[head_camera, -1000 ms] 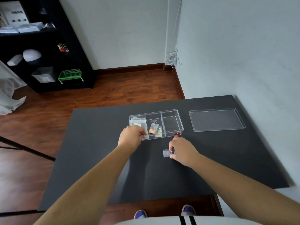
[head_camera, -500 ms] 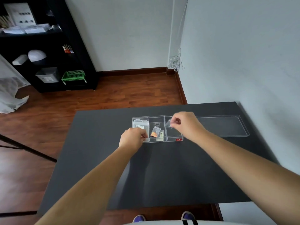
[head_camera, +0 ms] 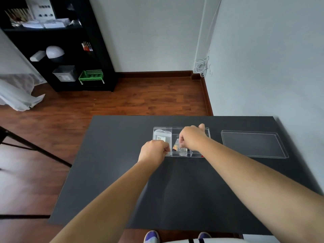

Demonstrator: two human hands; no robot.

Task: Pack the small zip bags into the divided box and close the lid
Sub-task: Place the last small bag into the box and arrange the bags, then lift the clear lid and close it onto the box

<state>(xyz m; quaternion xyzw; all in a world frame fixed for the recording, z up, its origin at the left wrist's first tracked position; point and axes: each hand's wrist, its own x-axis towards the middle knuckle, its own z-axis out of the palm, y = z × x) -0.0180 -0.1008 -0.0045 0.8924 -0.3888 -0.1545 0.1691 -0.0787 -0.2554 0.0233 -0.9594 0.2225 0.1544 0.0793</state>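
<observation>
The clear divided box [head_camera: 162, 128] lies on the black table [head_camera: 122, 172]. My left hand [head_camera: 153, 150] pinches the box's near left edge. My right hand [head_camera: 192, 139] hovers over the middle compartment, its fingertips pinched on a small clear zip bag [head_camera: 182, 149] that hangs down into that compartment. Beside it in the same compartment lies a zip bag with orange contents [head_camera: 175, 147]. A larger packet with a white label [head_camera: 162, 136] fills the left compartment. My right hand hides most of the right compartment. The clear lid [head_camera: 252, 143] lies flat to the right of the box.
The table stands against a pale wall [head_camera: 271, 67] on the right. Beyond its far edge is wooden floor [head_camera: 140, 99], with a black shelf unit [head_camera: 70, 50] at the far left. A dark stand leg [head_camera: 35, 148] crosses the floor to the left.
My right hand picked the small zip bag up from the table in front of the box, carried it over the box and lowered it into the middle compartment. My left hand stayed on the box edge.
</observation>
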